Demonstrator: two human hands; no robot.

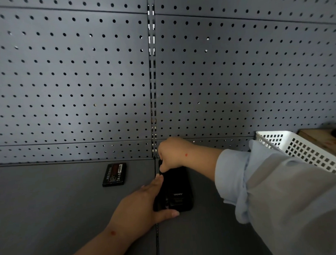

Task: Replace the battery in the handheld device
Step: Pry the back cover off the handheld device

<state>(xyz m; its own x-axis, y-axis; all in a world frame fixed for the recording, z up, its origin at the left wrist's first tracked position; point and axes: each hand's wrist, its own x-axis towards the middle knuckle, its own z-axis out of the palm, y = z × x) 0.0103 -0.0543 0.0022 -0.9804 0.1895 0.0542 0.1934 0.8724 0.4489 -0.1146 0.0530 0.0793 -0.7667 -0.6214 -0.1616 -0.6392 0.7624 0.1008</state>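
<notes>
A black handheld device [175, 190] lies back-up on the grey shelf, with white lettering on its back. My left hand [141, 206] clasps its near and left edges, thumb along the bottom. My right hand [172, 154] is closed over the device's far end, fingers curled down onto it; what the fingers grip there is hidden. A flat black battery [114, 174] with a label lies loose on the shelf to the left, apart from both hands.
A grey pegboard wall [85, 82] rises right behind the shelf [52, 207]. A white perforated plastic basket [305, 149] stands at the right, behind my right sleeve, with a wooden surface [320, 139] beyond it.
</notes>
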